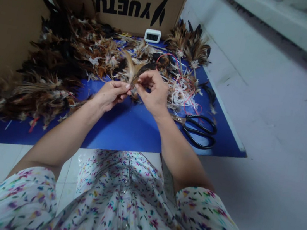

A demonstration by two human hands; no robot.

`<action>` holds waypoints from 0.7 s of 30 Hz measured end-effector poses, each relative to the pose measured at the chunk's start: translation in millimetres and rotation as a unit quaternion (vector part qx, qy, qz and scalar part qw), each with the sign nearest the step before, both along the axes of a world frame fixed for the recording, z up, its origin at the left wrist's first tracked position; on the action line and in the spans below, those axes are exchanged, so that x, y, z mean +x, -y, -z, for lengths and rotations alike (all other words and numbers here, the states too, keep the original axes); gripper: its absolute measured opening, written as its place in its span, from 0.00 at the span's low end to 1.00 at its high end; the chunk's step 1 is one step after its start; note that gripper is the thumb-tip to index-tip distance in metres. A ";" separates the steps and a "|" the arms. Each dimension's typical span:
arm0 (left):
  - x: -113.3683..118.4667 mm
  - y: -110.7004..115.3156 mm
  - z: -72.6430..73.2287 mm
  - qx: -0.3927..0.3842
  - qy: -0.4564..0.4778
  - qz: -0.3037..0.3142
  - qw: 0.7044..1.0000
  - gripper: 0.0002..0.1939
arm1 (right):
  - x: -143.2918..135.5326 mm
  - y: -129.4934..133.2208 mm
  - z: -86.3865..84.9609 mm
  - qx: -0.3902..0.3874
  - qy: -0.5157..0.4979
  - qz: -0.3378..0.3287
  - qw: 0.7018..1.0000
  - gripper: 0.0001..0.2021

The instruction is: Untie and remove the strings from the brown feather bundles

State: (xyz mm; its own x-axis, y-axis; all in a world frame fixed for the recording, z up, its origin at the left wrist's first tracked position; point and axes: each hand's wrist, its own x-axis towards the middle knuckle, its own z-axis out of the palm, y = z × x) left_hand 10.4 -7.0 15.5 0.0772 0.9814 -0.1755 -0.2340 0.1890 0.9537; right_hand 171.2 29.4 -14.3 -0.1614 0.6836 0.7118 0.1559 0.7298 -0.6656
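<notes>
Left hand [111, 94] and right hand [155, 92] pinch feathers [132, 71] between fingers [123, 85]; counter [127, 128] has room toward its near edge, scissors [202, 132] at right.

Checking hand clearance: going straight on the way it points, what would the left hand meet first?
Most likely the right hand: its fingertips sit just beyond those of the left hand, beside the pinched feathers. Exact depth is unclear from this one view.

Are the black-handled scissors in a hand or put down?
Put down: the scissors lie on the blue tabletop, and the left hand and right hand pinch feathers.
</notes>
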 end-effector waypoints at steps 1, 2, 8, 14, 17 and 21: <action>0.0 0.0 0.2 0.002 -0.001 0.000 1.000 0.10 | 0.1 0.3 -0.3 0.000 -0.001 -0.001 1.000 0.08; 0.0 0.0 0.4 0.003 -0.004 0.000 1.000 0.10 | 0.1 0.6 -0.6 0.000 0.000 -0.002 1.000 0.08; 1.1 0.8 0.8 0.002 -0.015 0.001 1.000 0.11 | 0.0 2.6 -2.1 -0.008 0.013 -0.005 1.000 0.08; 1.1 -0.1 1.0 0.001 -0.020 0.001 1.000 0.11 | 0.6 3.8 -2.4 0.004 0.021 -0.006 1.000 0.07; 0.2 -0.7 2.0 0.003 -0.011 0.008 1.000 0.10 | 0.1 4.0 -2.0 0.010 0.015 -0.005 1.000 0.07; -0.4 -0.8 3.3 -0.001 0.004 0.013 1.000 0.08 | -0.8 3.8 -1.4 0.019 0.007 0.007 1.000 0.06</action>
